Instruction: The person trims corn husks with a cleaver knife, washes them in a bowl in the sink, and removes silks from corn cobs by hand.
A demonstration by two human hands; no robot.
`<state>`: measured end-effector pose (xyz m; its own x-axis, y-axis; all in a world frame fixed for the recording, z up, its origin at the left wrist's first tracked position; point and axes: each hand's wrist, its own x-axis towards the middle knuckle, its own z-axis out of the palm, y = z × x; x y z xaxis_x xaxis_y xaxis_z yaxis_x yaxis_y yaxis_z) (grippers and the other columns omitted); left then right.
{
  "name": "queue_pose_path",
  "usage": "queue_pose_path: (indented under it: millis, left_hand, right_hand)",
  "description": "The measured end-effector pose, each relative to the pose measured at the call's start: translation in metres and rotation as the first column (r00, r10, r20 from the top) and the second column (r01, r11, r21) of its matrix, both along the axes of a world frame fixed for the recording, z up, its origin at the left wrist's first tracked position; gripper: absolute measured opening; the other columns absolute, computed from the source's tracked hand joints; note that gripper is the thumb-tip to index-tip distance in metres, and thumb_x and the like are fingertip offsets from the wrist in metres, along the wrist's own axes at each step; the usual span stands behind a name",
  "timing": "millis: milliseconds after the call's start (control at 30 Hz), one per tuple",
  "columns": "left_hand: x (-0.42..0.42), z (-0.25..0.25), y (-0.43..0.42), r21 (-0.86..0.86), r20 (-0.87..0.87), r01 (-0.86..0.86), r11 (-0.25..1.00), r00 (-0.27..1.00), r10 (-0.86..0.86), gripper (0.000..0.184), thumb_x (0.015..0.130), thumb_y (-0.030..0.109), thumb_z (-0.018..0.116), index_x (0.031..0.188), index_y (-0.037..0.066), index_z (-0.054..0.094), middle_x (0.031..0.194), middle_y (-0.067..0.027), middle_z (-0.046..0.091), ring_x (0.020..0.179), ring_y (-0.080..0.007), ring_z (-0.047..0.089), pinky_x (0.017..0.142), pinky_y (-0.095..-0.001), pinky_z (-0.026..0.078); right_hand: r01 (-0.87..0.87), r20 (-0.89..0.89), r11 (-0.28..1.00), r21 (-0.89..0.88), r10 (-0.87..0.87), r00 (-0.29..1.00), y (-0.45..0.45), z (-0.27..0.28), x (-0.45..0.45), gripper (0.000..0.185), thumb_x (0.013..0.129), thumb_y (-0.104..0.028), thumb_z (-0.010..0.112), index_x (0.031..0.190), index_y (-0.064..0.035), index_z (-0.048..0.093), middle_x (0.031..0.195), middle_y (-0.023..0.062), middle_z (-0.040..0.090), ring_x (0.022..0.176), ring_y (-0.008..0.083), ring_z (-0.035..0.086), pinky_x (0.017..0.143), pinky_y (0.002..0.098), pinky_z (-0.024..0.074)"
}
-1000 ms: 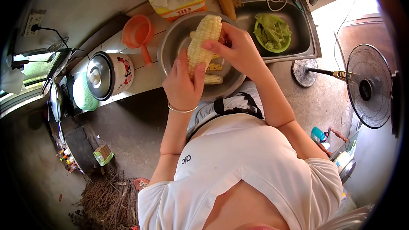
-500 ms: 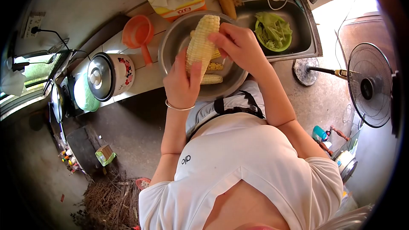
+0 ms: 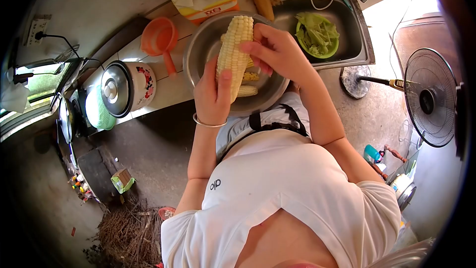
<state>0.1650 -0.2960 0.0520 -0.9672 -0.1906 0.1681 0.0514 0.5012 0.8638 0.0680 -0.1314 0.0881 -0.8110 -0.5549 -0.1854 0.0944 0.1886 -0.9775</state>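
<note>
A pale yellow ear of corn (image 3: 235, 52) stands tilted above a wide metal basin (image 3: 198, 34). My left hand (image 3: 214, 94), with a bangle at the wrist, is wrapped round its lower part, thumb on the near side. My right hand (image 3: 277, 52) is at the ear's upper right side, fingers curled and thumb tip against or very near the kernels. Whatever those fingers pinch, if anything, is too small to make out. More ears of corn (image 3: 247, 91) lie in the basin, partly hidden behind my hands and the held ear.
Right of the basin, a green bowl of leaves (image 3: 317, 37) sits in the sink (image 3: 354, 32). An orange dipper (image 3: 159, 37), a yellow container (image 3: 210, 7) with a cloth and a lidded pot (image 3: 129, 88) stand on the counter. A fan (image 3: 429, 99) is at far right.
The ear and both hands have shifted very slightly, along with a small move of the whole view. My left hand's hold is the same; my right fingers stay curled by the ear.
</note>
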Motion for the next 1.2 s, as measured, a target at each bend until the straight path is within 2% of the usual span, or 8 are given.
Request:
queue_pose_path:
  millis: [233, 300, 400, 733, 833, 900, 1033, 1200]
  left_hand:
    - [0.002, 0.002, 0.006, 0.209, 0.094, 0.016, 0.978, 0.995, -0.036, 0.041, 0.096, 0.036, 0.042, 0.115, 0.001, 0.052, 0.087, -0.0161, 0.064, 0.076, -0.0281, 0.062, 0.067, -0.0327, 0.047]
    - [0.002, 0.004, 0.007, 0.107, 0.058, 0.014, 0.994, 0.998, -0.021, 0.042, 0.096, 0.037, 0.042, 0.115, 0.001, 0.052, 0.086, -0.0148, 0.063, 0.075, -0.0253, 0.061, 0.067, -0.0314, 0.046]
    - [0.001, 0.001, 0.003, 0.141, 0.015, 0.039, 0.989, 0.999, -0.041, 0.043, 0.096, 0.037, 0.042, 0.115, 0.000, 0.052, 0.085, -0.0125, 0.063, 0.074, -0.0204, 0.061, 0.067, -0.0295, 0.046]
    - [-0.002, -0.018, -0.004, 0.710, 0.241, -0.052, 0.702, 0.955, -0.173, 0.052, 0.098, 0.045, 0.031, 0.112, -0.001, 0.050, 0.085, -0.0147, 0.063, 0.065, -0.0183, 0.062, 0.056, -0.0281, 0.052]
    - [0.002, -0.020, -0.009, 0.787, 0.255, -0.103, 0.608, 0.952, -0.169, 0.055, 0.097, 0.047, 0.030, 0.110, -0.002, 0.052, 0.084, -0.0156, 0.063, 0.065, -0.0202, 0.063, 0.056, -0.0295, 0.052]
    - [0.005, -0.021, -0.012, 0.828, 0.255, -0.132, 0.546, 0.954, -0.156, 0.056, 0.097, 0.048, 0.030, 0.110, -0.002, 0.052, 0.084, -0.0161, 0.063, 0.065, -0.0210, 0.063, 0.057, -0.0303, 0.053]
    - [0.005, -0.023, -0.020, 0.894, 0.155, -0.033, 0.446, 0.958, -0.240, 0.050, 0.097, 0.043, 0.034, 0.114, -0.002, 0.050, 0.088, -0.0154, 0.063, 0.069, -0.0198, 0.063, 0.061, -0.0297, 0.052]
    - [0.006, -0.018, -0.014, 0.754, 0.135, -0.029, 0.656, 0.984, -0.113, 0.048, 0.096, 0.043, 0.040, 0.115, -0.001, 0.048, 0.094, -0.0146, 0.061, 0.077, -0.0178, 0.062, 0.067, -0.0308, 0.052]
  right_hand:
    - [-0.004, 0.048, 0.962, -0.273, 0.017, 0.999, 0.006, -0.007, 0.005, 0.032, 0.088, -0.029, 0.061, 0.072, -0.0026, 0.051, 0.057, 0.0039, 0.055, 0.046, 0.0090, 0.050, 0.044, 0.0253, 0.0396]
    - [0.138, -0.430, 0.969, 0.207, -0.036, 0.902, 0.001, -0.003, 0.008, 0.031, 0.089, -0.029, 0.058, 0.075, -0.0020, 0.052, 0.057, 0.0037, 0.054, 0.046, 0.0119, 0.052, 0.045, 0.0268, 0.0407]
    - [0.018, -0.186, 0.992, 0.127, 0.006, 0.983, 0.004, 0.010, 0.004, 0.031, 0.090, -0.029, 0.056, 0.075, -0.0025, 0.053, 0.058, 0.0036, 0.055, 0.047, 0.0148, 0.053, 0.047, 0.0283, 0.0414]
    - [0.018, -0.206, 0.998, 0.065, -0.004, 0.979, 0.006, -0.018, 0.001, 0.023, 0.093, -0.020, 0.047, 0.080, -0.0019, 0.050, 0.064, 0.0075, 0.059, 0.053, 0.0230, 0.056, 0.052, 0.0322, 0.0437]
    - [0.027, -0.318, 0.993, 0.117, 0.011, 0.948, 0.014, -0.047, -0.006, 0.021, 0.095, -0.020, 0.044, 0.084, -0.0020, 0.050, 0.064, 0.0060, 0.056, 0.053, 0.0134, 0.054, 0.048, 0.0273, 0.0429]
    - [-0.060, -0.218, 0.931, 0.361, 0.146, 0.965, 0.020, -0.077, -0.010, 0.019, 0.090, -0.018, 0.048, 0.081, -0.0013, 0.052, 0.075, 0.0139, 0.062, 0.073, 0.0332, 0.060, 0.063, 0.0381, 0.0467]
    - [-0.117, -0.207, 0.431, 0.895, 0.632, 0.747, 0.027, -0.252, -0.007, 0.018, 0.085, -0.015, 0.050, 0.087, -0.0042, 0.064, 0.088, 0.0150, 0.067, 0.087, 0.0304, 0.065, 0.070, 0.0381, 0.0524]
    - [-0.154, -0.122, 0.299, 0.942, 0.731, 0.672, 0.012, -0.328, 0.009, 0.020, 0.080, -0.012, 0.049, 0.084, -0.0053, 0.068, 0.083, 0.0157, 0.067, 0.081, 0.0306, 0.065, 0.066, 0.0412, 0.0526]
